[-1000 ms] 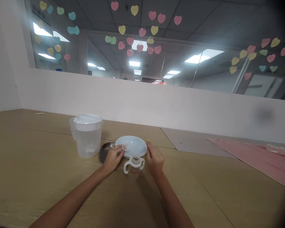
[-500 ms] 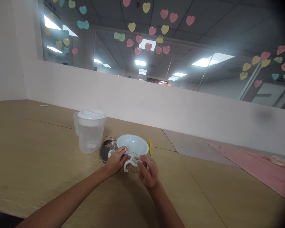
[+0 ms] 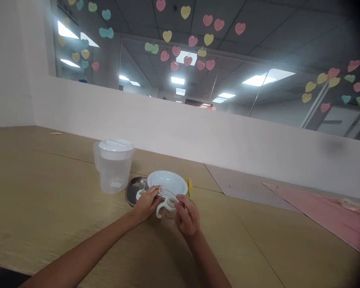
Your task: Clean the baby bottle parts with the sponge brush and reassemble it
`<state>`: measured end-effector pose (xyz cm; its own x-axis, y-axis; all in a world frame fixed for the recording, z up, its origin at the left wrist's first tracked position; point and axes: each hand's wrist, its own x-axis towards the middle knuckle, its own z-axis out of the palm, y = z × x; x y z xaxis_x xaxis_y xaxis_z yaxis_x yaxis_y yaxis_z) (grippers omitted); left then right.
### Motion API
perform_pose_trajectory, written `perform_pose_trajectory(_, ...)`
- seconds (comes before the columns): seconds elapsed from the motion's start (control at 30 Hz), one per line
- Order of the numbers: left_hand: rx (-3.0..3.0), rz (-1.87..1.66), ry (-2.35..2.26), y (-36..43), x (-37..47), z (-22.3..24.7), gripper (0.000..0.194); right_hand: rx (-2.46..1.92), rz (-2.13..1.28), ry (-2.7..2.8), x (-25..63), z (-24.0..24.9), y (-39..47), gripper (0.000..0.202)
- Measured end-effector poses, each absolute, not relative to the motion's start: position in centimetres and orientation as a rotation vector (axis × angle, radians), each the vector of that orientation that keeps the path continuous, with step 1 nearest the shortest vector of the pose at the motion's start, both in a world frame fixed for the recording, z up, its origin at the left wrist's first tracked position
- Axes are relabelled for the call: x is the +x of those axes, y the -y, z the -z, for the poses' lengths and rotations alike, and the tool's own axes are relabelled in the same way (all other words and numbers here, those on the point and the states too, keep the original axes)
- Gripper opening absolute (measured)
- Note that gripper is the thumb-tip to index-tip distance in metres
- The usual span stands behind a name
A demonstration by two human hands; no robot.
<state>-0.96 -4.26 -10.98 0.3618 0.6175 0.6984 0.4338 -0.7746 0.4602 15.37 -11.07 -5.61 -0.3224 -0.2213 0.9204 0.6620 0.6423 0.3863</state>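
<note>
My left hand [image 3: 147, 203] is closed in a pinch on a small round translucent piece [image 3: 162, 190], held over the near rim of the white bowl [image 3: 167, 183]. My right hand [image 3: 187, 216] pinches a thin, wire-like stick [image 3: 171, 194] that slants up to that piece. Just below stands a clear baby bottle [image 3: 168, 216] with a white neck, a curved handle and red markings, its top uncovered. Right-hand fingers are beside its neck; whether they touch it I cannot tell. Behind the left hand, a white bottle collar with a clear top [image 3: 140, 195] sits on a round metal tray [image 3: 129, 192].
A lidded clear pitcher [image 3: 115, 168] of water stands at the back left of the wooden table [image 3: 63, 204]. Something yellow [image 3: 189, 185] lies right of the bowl. A pink sheet [image 3: 324, 212] with a plastic packet covers the far right. A white wall and window rise behind.
Both hands stay almost in place. The round piece has tilted slightly, and more of the thin stick shows between the hands.
</note>
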Motion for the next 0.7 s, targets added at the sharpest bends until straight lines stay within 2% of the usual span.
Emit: perform_pose_trajectory(0.7,2.447,-1.403,-0.949,4.02,-0.89,11.44,0.034,-0.347,0.956,1.698,14.9,5.47,10.99,0.02)
